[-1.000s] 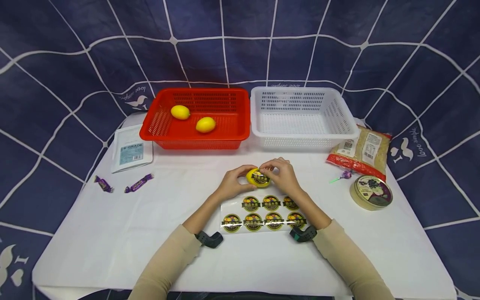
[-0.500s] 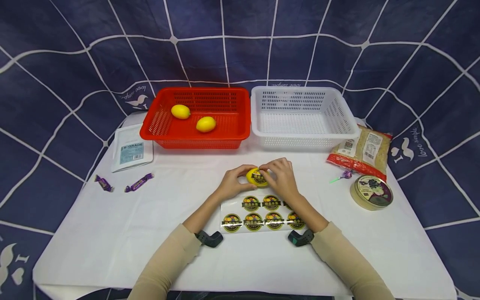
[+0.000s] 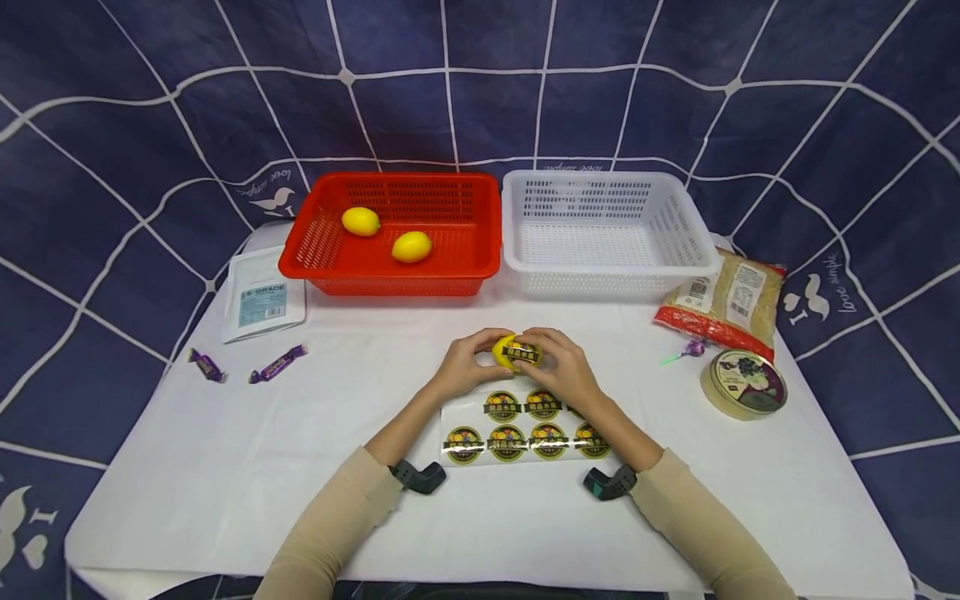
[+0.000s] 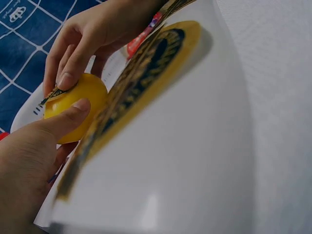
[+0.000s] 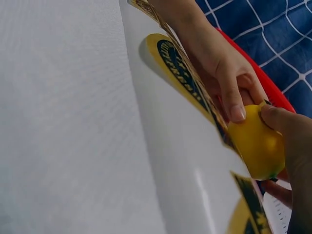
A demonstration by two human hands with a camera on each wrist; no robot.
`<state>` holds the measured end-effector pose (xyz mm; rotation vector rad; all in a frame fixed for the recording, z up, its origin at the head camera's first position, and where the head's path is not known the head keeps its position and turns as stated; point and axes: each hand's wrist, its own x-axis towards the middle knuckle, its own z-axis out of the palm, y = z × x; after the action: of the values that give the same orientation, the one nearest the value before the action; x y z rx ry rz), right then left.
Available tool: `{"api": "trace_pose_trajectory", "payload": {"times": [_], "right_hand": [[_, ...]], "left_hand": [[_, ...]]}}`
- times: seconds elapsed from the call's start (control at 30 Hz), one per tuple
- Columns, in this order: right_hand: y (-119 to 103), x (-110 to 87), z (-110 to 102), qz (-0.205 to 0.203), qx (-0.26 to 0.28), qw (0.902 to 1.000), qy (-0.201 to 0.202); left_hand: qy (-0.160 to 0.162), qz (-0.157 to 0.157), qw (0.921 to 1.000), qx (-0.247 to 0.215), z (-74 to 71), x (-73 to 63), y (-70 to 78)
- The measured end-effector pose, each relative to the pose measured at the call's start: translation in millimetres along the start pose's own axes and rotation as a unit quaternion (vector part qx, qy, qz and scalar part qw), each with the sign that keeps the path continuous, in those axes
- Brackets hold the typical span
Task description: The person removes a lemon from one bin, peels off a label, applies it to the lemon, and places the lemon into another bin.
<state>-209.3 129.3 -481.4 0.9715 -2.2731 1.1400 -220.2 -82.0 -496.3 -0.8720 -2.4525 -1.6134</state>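
Note:
A yellow lemon (image 3: 498, 353) is held just above the white table, with a round black-and-gold sticker (image 3: 522, 354) on its upper face. My left hand (image 3: 462, 367) grips its left side between thumb and fingers. From the right, my right hand (image 3: 566, 365) holds the same lemon, its thumb over the sticker's edge and its fingers curled behind. The left wrist view shows the yellow skin of the lemon (image 4: 73, 124) between both hands, and the sticker's edge (image 4: 52, 95) under the right fingers. Below the hands lies a sheet (image 3: 462, 412) with several like stickers, partly covered by the right forearm.
Behind the hands stand a red basket (image 3: 390, 286) with two lemons (image 3: 412, 247) and a white basket (image 3: 611, 282). A white pouch (image 3: 264, 292) and two purple candies (image 3: 277, 364) lie left. Right are a grain bag (image 3: 729, 300), a lollipop (image 3: 690, 350) and a round tin (image 3: 744, 385).
My right hand's fingers have shifted from the lemon's top to its right side, and its thumb has moved across the sticker. My left hand keeps its grip.

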Motion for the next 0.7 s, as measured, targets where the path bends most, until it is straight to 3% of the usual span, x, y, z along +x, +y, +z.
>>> {"api": "trace_pose_trajectory", "payload": {"times": [0.23,0.4,0.53,0.7], "right_hand": [[7,-3.7,-2,0.022,0.064,0.9973,-0.025],[2,-3.8,-10,0.032,0.141,0.9888,-0.037],[-10,-0.1,-16,0.030,0.169,0.9841,-0.043],[-19,3.8,-18,0.050,0.177,0.9807,-0.068]], "left_hand": [[0.003,-0.012,0.9999,-0.005,2.1,-0.6,0.0],[-0.004,-0.018,0.9998,-0.005,2.0,-1.4,2.3],[-0.010,0.001,0.9999,0.010,1.0,-2.5,2.7],[-0.018,0.047,0.9976,0.047,1.2,-4.2,3.4]]}}
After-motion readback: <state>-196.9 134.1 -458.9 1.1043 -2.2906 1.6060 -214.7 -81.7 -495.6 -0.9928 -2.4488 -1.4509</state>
